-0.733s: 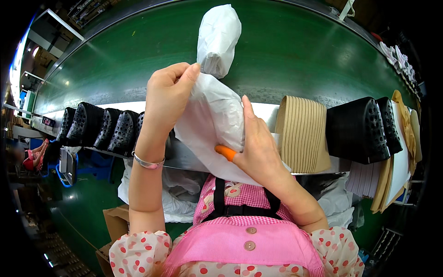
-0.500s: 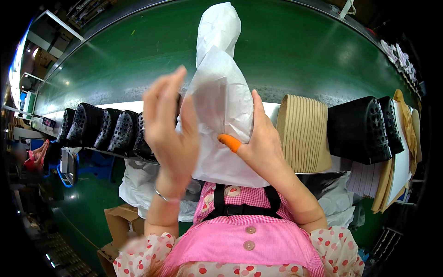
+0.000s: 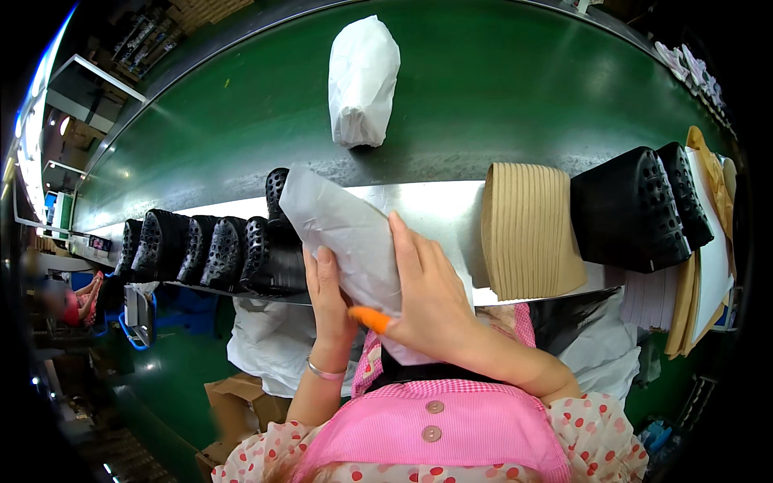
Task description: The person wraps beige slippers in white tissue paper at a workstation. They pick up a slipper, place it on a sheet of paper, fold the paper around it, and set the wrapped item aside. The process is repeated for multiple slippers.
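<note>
Between my hands is a white paper bundle (image 3: 342,233), its pointed top tilted to the far left and its lower end near my apron. My left hand (image 3: 328,302) is closed along its left edge. From the right, my right hand (image 3: 431,294) grips it with long fingers laid over the paper, an orange finger cot (image 3: 369,319) on the thumb. What the paper encloses, if anything, is hidden. Just left of its tip a black shoe (image 3: 276,197) shows its studded sole. Farther off, another white paper-wrapped bundle (image 3: 364,80) lies on the green belt (image 3: 483,88).
Several black shoes (image 3: 217,249) line the metal ledge (image 3: 439,197) on my left. To the right come a stack of ribbed tan inserts (image 3: 531,229), more black shoes (image 3: 628,209) and paper sheets (image 3: 700,241). A cardboard box (image 3: 241,402) sits below at left, with white crumpled sheeting (image 3: 270,346) nearby.
My left hand has come down from a blurred, raised position onto the paper. The bundle now leans left and sits lower, its wide lower sheet no longer spread out. The far bundle shows fully.
</note>
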`<state>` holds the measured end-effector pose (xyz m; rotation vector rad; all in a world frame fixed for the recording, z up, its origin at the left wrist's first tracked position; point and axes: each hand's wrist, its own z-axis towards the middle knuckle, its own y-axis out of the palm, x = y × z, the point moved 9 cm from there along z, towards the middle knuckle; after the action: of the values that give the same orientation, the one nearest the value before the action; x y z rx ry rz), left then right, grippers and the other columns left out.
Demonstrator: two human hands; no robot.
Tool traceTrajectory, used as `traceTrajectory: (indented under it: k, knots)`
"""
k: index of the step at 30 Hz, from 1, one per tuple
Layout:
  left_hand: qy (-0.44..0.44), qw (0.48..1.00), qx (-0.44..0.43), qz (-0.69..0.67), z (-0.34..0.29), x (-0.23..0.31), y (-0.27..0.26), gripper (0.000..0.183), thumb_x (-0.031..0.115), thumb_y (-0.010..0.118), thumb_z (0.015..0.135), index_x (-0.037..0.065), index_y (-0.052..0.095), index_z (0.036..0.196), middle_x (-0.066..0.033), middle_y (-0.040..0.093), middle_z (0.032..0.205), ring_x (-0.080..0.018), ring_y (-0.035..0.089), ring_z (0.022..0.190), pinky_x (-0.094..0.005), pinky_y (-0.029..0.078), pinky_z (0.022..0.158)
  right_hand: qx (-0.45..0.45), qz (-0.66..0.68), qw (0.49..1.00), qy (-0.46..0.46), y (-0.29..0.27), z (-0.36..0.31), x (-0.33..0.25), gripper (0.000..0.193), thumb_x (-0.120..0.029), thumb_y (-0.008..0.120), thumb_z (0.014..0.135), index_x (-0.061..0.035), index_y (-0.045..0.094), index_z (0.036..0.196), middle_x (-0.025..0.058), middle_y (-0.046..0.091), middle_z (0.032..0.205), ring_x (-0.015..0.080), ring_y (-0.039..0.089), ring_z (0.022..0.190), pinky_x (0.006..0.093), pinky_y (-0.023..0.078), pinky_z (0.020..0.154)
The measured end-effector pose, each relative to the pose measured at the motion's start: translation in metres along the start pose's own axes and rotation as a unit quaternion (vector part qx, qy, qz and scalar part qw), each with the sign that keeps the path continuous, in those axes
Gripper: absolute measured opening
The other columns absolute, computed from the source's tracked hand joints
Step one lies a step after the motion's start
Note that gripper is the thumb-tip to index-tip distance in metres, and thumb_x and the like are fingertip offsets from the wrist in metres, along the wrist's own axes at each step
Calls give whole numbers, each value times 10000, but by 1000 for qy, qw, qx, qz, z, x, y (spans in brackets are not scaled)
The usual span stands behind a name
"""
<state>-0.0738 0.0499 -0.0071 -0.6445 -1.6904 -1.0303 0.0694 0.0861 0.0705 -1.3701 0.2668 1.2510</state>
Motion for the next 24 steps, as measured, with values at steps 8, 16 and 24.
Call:
traceTrajectory:
  k: [8,16,24]
  knots:
    - [-114,987,-74,-83,-20,-30,6,599,493,326,1020,64,360,1437,-95,452,1422,-220,459,1283,-359,364,1080,-16,480,863,157,29,9,48,299,-143,603,949,47,576,1177,60,675,1012,90,590,941,238,469,839]
    - [-35,997,-24,64,-19,-21,-3,601,465,404,1010,23,372,1416,-97,478,1388,-200,449,1290,-351,351,1084,-5,474,861,184,32,9,75,274,-121,529,986,41,610,1192,-8,636,1044,64,549,969,220,453,869]
    - [-111,981,11,-159,3,-16,6,537,386,459,1012,-43,452,1334,-121,552,1311,-204,553,1179,-346,442,1015,-9,457,868,196,28,15,84,374,-314,543,998,34,630,1104,-27,602,894,48,492,849,211,431,764]
